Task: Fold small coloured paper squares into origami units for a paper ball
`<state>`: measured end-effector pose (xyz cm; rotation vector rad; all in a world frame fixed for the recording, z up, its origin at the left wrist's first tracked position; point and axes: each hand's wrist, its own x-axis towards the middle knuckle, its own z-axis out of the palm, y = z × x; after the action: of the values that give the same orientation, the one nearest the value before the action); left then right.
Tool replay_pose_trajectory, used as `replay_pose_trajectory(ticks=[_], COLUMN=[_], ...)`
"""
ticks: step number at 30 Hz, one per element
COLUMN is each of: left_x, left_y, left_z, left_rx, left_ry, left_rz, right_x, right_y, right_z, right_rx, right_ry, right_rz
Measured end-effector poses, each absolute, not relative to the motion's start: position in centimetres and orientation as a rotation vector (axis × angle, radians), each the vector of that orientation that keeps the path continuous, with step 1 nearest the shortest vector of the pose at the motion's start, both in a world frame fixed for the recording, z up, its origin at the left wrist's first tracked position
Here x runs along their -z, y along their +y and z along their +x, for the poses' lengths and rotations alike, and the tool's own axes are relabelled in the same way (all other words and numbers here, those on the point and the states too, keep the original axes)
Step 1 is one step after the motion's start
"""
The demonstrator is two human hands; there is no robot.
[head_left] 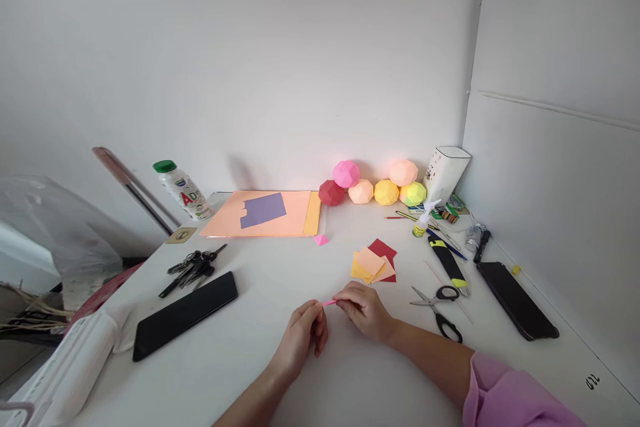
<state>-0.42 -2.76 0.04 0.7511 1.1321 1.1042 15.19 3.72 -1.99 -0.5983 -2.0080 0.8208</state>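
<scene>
Between my two hands, over the front middle of the white table, is a small strip of pink paper [329, 302]. My left hand [306, 332] pinches its left end between thumb and fingers. The right end is pinched by my right hand [364, 307], and only a short pink length shows between them. Just beyond my right hand lie loose paper squares in red, yellow and peach [371, 261]. A small folded pink paper piece [321, 239] rests farther back. Scissors [436, 303] lie spread to the right of my right hand.
Faceted paper balls [347, 174] are stacked against the wall. Peach paper sheets [225, 217] with a purple piece lie back left. Keys [195, 268] and a black slab [186, 315] are at left; a utility knife [447, 261], glue bottle [421, 221] and phone [517, 300] at right.
</scene>
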Motion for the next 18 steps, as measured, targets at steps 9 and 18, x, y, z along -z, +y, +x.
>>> replay_pose_trajectory(ticks=[9, 18], left_x=[-0.37, -0.66], left_y=[-2.71, -2.71], left_z=[-0.35, -0.17], left_rx=[-1.244, -1.171], left_ry=[1.166, 1.266], left_rz=[0.584, 0.751], right_x=[1.66, 1.47], right_y=[3.54, 3.49], right_z=[15.14, 15.15], right_rx=[-0.881, -0.947], right_ry=[-1.998, -2.004], right_rz=[-0.67, -0.653])
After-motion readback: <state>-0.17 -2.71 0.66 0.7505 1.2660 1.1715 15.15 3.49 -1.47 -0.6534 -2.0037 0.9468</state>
